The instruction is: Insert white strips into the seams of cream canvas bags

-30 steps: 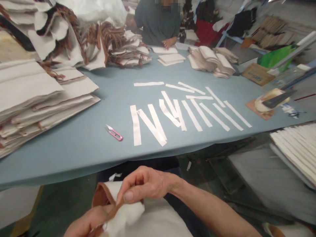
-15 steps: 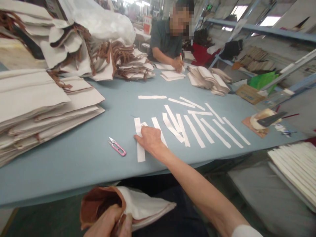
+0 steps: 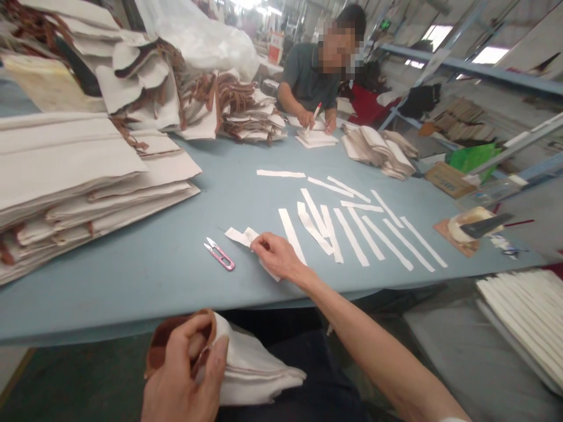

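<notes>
A: A blue table (image 3: pixel 132 287) in a workshop, pink scissors (image 3: pixel 220 254) lying on it; where are both hands?

B: Just right of the scissors, the right hand (image 3: pixel 277 255) pinches a white strip (image 3: pixel 238 235); nearer the viewer than the scissors, the left hand (image 3: pixel 181 372) pinches a white bag (image 3: pixel 253 375) by its brown-lined rim

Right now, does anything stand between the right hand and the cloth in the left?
Nothing visible does. Between the right hand, pinching a white strip, and the cloth runs only the table's edge; the scissors lie left of that line.
</notes>
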